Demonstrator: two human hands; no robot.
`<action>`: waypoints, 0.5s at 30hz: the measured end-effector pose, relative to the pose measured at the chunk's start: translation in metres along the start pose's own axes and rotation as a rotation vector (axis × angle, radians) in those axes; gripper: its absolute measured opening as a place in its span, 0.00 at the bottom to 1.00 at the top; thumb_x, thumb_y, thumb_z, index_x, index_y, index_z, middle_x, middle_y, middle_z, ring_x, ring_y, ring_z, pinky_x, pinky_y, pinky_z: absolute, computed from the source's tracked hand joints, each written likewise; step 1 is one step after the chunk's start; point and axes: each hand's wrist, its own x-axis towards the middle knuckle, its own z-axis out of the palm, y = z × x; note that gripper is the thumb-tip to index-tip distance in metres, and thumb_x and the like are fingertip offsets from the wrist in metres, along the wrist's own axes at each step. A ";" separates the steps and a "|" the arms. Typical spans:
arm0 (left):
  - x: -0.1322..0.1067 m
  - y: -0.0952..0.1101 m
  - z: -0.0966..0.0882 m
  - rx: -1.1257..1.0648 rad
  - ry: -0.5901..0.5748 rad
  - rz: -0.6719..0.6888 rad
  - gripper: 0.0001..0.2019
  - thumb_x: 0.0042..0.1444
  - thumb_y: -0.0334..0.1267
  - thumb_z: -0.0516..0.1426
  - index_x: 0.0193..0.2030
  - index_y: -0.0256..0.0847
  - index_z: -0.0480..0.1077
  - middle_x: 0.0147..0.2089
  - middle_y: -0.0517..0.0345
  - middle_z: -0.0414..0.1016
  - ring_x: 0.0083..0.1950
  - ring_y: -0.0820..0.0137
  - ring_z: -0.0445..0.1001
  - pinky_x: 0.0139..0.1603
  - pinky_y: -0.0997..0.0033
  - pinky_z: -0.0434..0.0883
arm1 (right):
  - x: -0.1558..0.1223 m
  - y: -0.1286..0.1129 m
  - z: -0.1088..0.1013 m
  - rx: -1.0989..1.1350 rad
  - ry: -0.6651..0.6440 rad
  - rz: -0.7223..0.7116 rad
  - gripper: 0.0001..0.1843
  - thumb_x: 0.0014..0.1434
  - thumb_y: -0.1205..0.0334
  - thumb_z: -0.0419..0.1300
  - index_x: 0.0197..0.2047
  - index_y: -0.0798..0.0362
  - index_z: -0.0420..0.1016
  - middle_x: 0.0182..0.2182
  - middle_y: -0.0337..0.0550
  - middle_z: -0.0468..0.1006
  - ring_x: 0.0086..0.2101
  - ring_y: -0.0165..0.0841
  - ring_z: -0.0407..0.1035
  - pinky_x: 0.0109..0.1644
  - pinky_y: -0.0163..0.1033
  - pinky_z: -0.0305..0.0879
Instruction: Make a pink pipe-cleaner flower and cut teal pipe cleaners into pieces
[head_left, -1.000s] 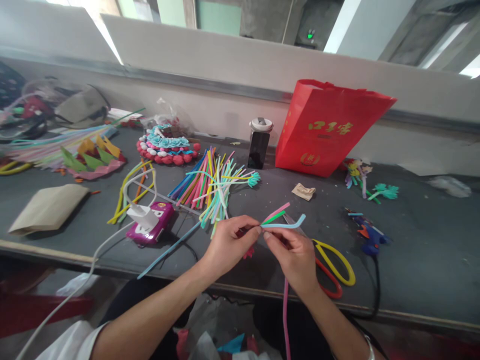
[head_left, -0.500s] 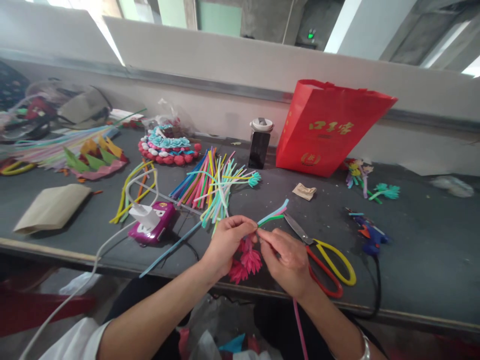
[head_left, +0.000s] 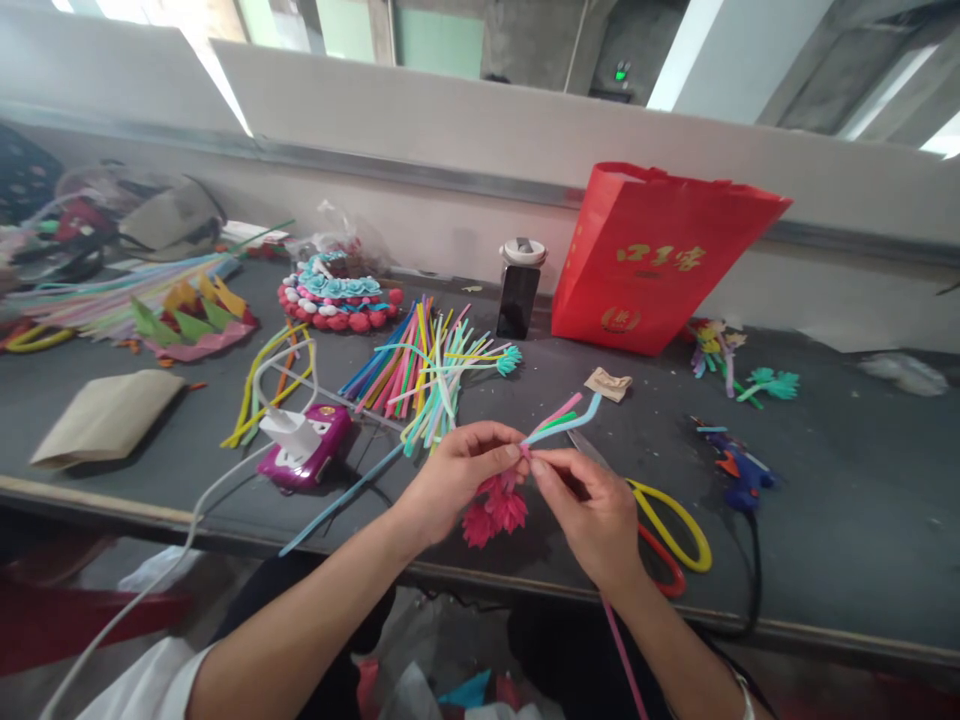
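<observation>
My left hand (head_left: 463,478) is closed around a small bunch of pipe cleaner flowers, with the deep pink flower heads (head_left: 495,512) hanging below the fingers. Pink, green and light blue stems (head_left: 564,424) stick out beyond the fingertips toward the back right. At the bundle's middle, my right hand (head_left: 589,505) pinches a pink strand that crosses the stems. A long pink strand (head_left: 624,655) trails below the right wrist over the table's edge. Scissors with yellow and red handles (head_left: 675,515) lie partly hidden under the right hand.
Loose coloured pipe cleaners (head_left: 420,370) lie behind my hands. To the left are a purple power socket (head_left: 307,450) with a white plug and a folded brown paper (head_left: 109,415). A red bag (head_left: 660,260) and a bottle (head_left: 519,290) stand behind; a blue glue gun (head_left: 739,470) lies right.
My right hand has moved slightly right, drawing the pink strand away from the bundle. The stems have turned and spread, and the flower heads have risen a little.
</observation>
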 end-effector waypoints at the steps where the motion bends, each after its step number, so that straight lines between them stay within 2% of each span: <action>1: 0.000 0.000 -0.001 0.025 -0.004 0.010 0.10 0.50 0.37 0.66 0.37 0.34 0.76 0.31 0.54 0.78 0.33 0.71 0.74 0.38 0.74 0.69 | 0.001 0.000 0.000 0.088 -0.028 0.107 0.06 0.61 0.59 0.62 0.37 0.50 0.80 0.27 0.38 0.79 0.24 0.29 0.69 0.29 0.33 0.67; 3: 0.001 0.000 -0.002 0.073 -0.006 0.029 0.10 0.51 0.37 0.65 0.38 0.34 0.76 0.30 0.54 0.78 0.33 0.72 0.74 0.37 0.74 0.69 | 0.004 0.002 -0.001 0.314 -0.117 0.333 0.09 0.59 0.55 0.64 0.36 0.52 0.79 0.21 0.34 0.72 0.18 0.25 0.60 0.19 0.30 0.58; 5: 0.002 -0.002 -0.003 0.131 -0.014 0.046 0.09 0.52 0.38 0.64 0.38 0.34 0.75 0.30 0.54 0.77 0.33 0.72 0.74 0.37 0.74 0.69 | 0.007 0.005 -0.002 0.540 -0.192 0.519 0.12 0.55 0.54 0.66 0.38 0.53 0.78 0.19 0.32 0.68 0.16 0.22 0.55 0.16 0.27 0.51; 6: 0.002 -0.003 -0.003 0.167 -0.022 0.057 0.09 0.53 0.38 0.63 0.38 0.34 0.75 0.30 0.55 0.77 0.32 0.73 0.73 0.37 0.74 0.69 | 0.008 0.005 -0.002 0.627 -0.211 0.573 0.13 0.54 0.54 0.68 0.38 0.54 0.78 0.20 0.32 0.68 0.17 0.22 0.56 0.16 0.26 0.50; 10: 0.002 -0.007 -0.003 0.286 -0.060 0.108 0.10 0.56 0.38 0.61 0.43 0.36 0.71 0.30 0.57 0.76 0.32 0.73 0.73 0.35 0.74 0.69 | 0.009 0.007 0.000 0.787 -0.219 0.626 0.14 0.51 0.56 0.70 0.36 0.55 0.77 0.23 0.35 0.70 0.20 0.22 0.57 0.17 0.25 0.52; 13: 0.001 -0.009 -0.003 0.364 -0.043 0.152 0.12 0.58 0.38 0.59 0.47 0.40 0.66 0.29 0.60 0.76 0.32 0.72 0.74 0.34 0.73 0.69 | 0.008 0.007 0.002 0.779 -0.205 0.638 0.14 0.50 0.57 0.71 0.37 0.56 0.78 0.24 0.36 0.70 0.20 0.20 0.56 0.16 0.24 0.47; 15: 0.001 -0.010 -0.003 0.465 -0.013 0.180 0.11 0.58 0.38 0.58 0.46 0.40 0.65 0.30 0.60 0.76 0.32 0.71 0.74 0.33 0.73 0.68 | 0.007 0.007 0.004 0.757 -0.179 0.628 0.14 0.50 0.58 0.71 0.36 0.57 0.78 0.22 0.34 0.67 0.20 0.20 0.54 0.16 0.24 0.45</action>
